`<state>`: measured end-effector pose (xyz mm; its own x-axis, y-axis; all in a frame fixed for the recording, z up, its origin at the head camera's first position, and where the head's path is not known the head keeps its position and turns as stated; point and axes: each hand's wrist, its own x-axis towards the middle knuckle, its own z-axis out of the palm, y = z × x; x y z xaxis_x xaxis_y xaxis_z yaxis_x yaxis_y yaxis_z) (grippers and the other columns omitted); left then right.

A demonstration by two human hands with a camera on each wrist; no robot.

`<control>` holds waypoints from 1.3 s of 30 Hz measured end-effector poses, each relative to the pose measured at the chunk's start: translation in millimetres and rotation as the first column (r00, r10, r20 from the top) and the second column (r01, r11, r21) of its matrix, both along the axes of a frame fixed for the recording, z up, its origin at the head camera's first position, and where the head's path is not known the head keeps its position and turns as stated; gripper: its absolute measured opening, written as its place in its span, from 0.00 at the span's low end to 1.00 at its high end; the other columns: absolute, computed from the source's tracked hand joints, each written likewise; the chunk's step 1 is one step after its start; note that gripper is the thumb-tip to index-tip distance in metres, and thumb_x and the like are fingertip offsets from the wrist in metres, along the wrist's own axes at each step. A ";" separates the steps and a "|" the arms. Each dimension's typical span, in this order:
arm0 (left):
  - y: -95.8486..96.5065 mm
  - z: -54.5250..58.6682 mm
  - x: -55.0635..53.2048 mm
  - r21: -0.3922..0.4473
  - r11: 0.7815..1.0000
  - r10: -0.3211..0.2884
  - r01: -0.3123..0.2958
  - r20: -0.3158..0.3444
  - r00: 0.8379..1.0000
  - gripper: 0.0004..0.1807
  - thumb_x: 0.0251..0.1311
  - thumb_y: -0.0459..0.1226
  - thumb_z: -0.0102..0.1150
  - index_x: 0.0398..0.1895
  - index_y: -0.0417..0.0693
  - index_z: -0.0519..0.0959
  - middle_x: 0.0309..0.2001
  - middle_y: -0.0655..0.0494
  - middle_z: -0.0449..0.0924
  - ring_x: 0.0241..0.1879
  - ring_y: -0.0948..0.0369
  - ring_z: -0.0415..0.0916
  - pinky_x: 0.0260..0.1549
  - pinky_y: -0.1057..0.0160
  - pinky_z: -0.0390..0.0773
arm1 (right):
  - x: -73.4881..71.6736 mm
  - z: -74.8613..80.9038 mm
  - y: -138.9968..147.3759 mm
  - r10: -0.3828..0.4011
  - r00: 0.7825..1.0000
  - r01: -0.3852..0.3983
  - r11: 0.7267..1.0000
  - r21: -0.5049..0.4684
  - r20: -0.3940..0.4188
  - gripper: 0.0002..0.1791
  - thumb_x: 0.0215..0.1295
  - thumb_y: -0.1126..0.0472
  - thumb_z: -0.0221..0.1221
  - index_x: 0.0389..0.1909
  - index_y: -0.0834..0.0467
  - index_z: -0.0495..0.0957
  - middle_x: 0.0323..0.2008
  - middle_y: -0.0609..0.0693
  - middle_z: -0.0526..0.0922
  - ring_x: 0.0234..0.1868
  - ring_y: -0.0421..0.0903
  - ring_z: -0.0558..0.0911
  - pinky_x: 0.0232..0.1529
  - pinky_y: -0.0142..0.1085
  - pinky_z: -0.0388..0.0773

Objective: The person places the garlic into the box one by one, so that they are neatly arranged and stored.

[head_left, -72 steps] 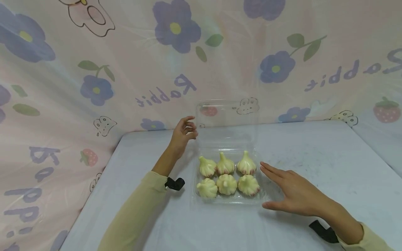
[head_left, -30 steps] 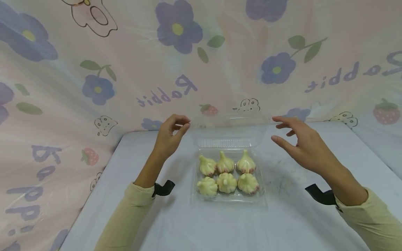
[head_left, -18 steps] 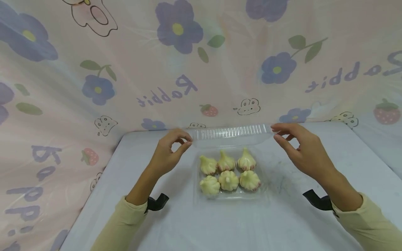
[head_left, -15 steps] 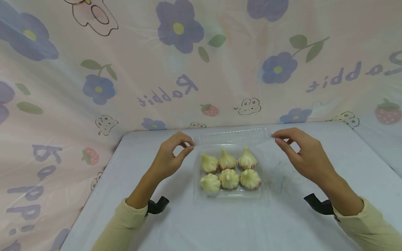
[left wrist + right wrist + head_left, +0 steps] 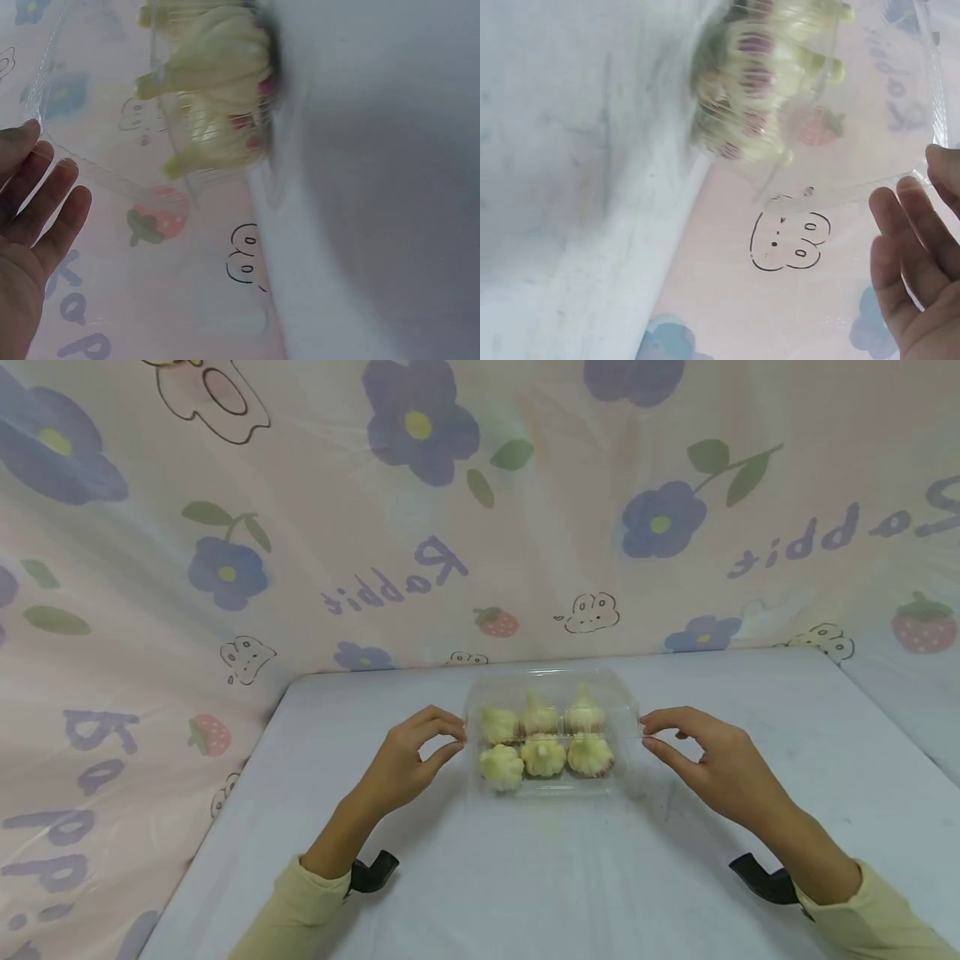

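A clear plastic clamshell box (image 5: 551, 787) on the white table contains several garlic bulbs (image 5: 543, 755) in two rows. Its hinged clear lid (image 5: 555, 677) slants over the bulbs, the front edge raised above the tray. At the lid's left front corner, my left hand (image 5: 411, 756) pinches the rim between thumb and fingers. My right hand (image 5: 716, 768) pinches the opposite corner. The left wrist view has the lid's ribbed edge (image 5: 101, 166) at the fingertips, with garlic behind. In the right wrist view, thumb and fingers meet the lid's corner (image 5: 924, 176).
A white cloth covers the table (image 5: 570, 877). Close behind the box hangs a pink curtain (image 5: 547, 543) printed with flowers, strawberries and rabbits, and it runs along the left side too. Black wrist mounts (image 5: 375, 870) sit under both forearms.
Both hands have gone to the lid's corners, taken hold, and brought it forward and down from standing upright to over the garlic. The box has shifted slightly toward the back.
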<state>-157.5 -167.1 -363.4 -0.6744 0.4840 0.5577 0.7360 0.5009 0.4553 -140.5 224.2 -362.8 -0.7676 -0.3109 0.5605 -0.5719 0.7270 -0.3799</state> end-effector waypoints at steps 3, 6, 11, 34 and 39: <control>-0.7 -5.3 4.3 -0.037 0.999 -0.007 0.007 -0.004 1.000 0.08 0.58 0.29 0.68 0.39 0.46 0.83 0.48 0.52 0.81 0.52 0.57 0.79 0.50 0.62 0.84 | 2.0 -6.3 1.0 0.014 1.000 -0.014 0.999 0.029 0.002 0.19 0.55 0.64 0.72 0.46 0.45 0.81 0.47 0.41 0.86 0.43 0.36 0.80 0.31 0.25 0.76; -1.3 -11.5 7.5 -0.097 0.995 -0.022 0.019 -0.028 0.999 0.08 0.57 0.28 0.69 0.39 0.45 0.83 0.48 0.51 0.80 0.52 0.57 0.77 0.50 0.63 0.83 | 3.8 -13.1 2.7 0.029 1.000 -0.029 0.997 0.066 0.009 0.19 0.54 0.64 0.72 0.44 0.43 0.81 0.47 0.39 0.84 0.46 0.39 0.82 0.37 0.26 0.80; -2.2 -21.5 10.0 -0.178 0.984 -0.027 0.014 -0.068 0.997 0.10 0.54 0.28 0.71 0.39 0.45 0.83 0.48 0.53 0.79 0.52 0.58 0.76 0.49 0.64 0.82 | 5.0 -24.5 5.3 0.078 0.997 -0.080 0.993 0.085 0.027 0.19 0.53 0.64 0.73 0.42 0.42 0.81 0.48 0.37 0.83 0.50 0.41 0.81 0.48 0.14 0.72; 12.2 -35.1 17.4 -0.043 0.983 0.184 -0.179 0.262 0.947 0.05 0.56 0.30 0.70 0.33 0.48 0.84 0.45 0.57 0.79 0.50 0.57 0.78 0.48 0.56 0.84 | 0.4 -34.6 6.1 0.126 0.990 -0.131 0.988 0.080 0.066 0.15 0.57 0.67 0.69 0.40 0.45 0.82 0.45 0.38 0.81 0.47 0.39 0.79 0.45 0.25 0.78; 20.0 -35.7 17.9 0.110 0.935 0.201 -0.337 0.619 0.759 0.10 0.60 0.31 0.67 0.42 0.46 0.78 0.46 0.52 0.76 0.49 0.56 0.78 0.44 0.58 0.86 | 2.5 -32.8 2.6 0.044 0.979 -0.045 0.999 0.002 0.201 0.15 0.62 0.62 0.67 0.49 0.50 0.79 0.46 0.44 0.81 0.44 0.42 0.80 0.39 0.35 0.81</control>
